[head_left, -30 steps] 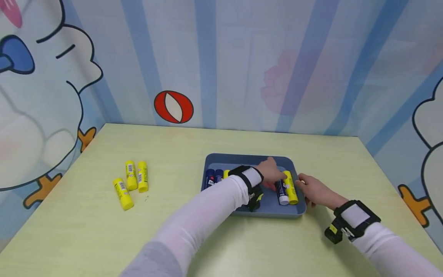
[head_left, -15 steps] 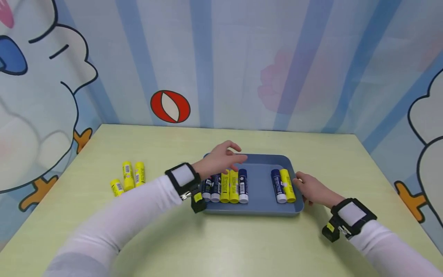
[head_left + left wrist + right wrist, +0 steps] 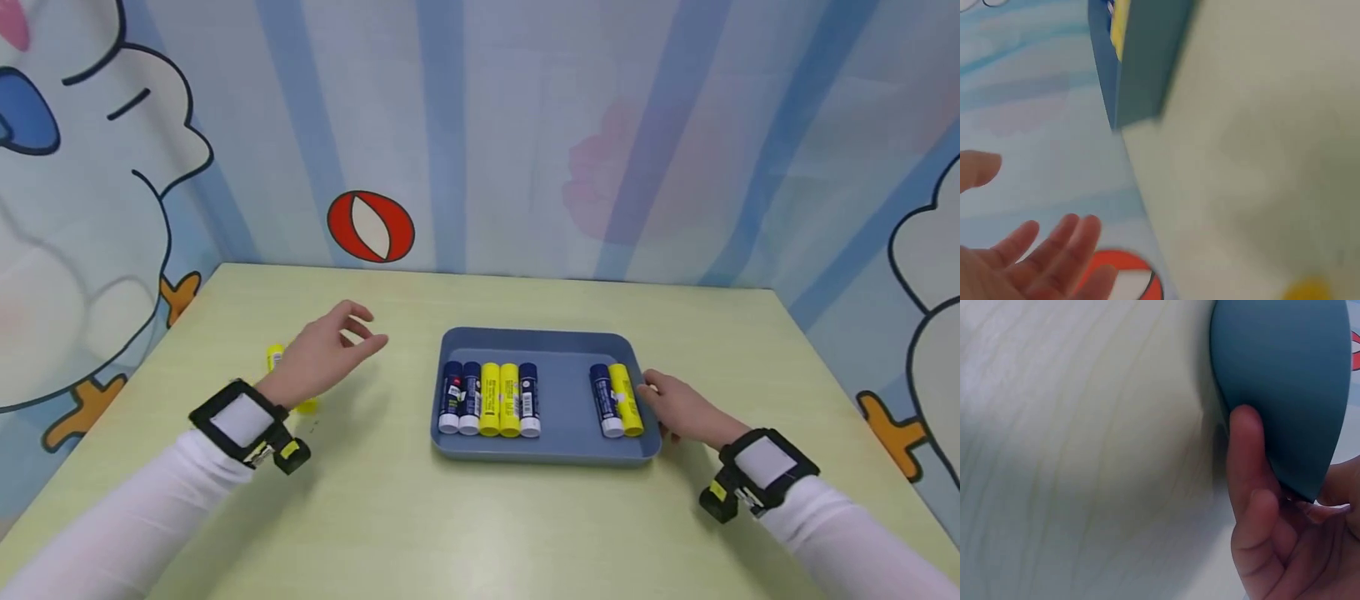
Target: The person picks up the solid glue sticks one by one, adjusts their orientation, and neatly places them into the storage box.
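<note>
My left hand [image 3: 318, 350], fingers loosely spread and holding nothing, hovers over the left of the table. Partly hidden beneath it is a yellow glue stick [image 3: 275, 356]; a bit of yellow [image 3: 307, 407] also shows below the palm. My right hand [image 3: 690, 412] grips the right edge of a blue-grey tray [image 3: 558, 408]; in the right wrist view its fingers [image 3: 1247, 440] lie against the tray's outer wall [image 3: 1285, 381]. Inside, a row of dark-blue glue sticks [image 3: 451, 398] and yellow glue sticks [image 3: 490, 400] lies at the left. One dark-blue [image 3: 606, 402] and one yellow glue stick [image 3: 626, 402] lie together at the right.
The pale wooden-looking table [image 3: 480, 525] runs back to a striped, cartoon-printed backdrop [image 3: 510, 150]. A printed red-and-white ball [image 3: 371, 226] is on that backdrop. The tray's walls stand up around the glue sticks.
My left hand has moved from over the tray leftward to the loose yellow glue sticks, covering most of them. The row in the tray is uncovered. My right hand stays at the tray's edge.
</note>
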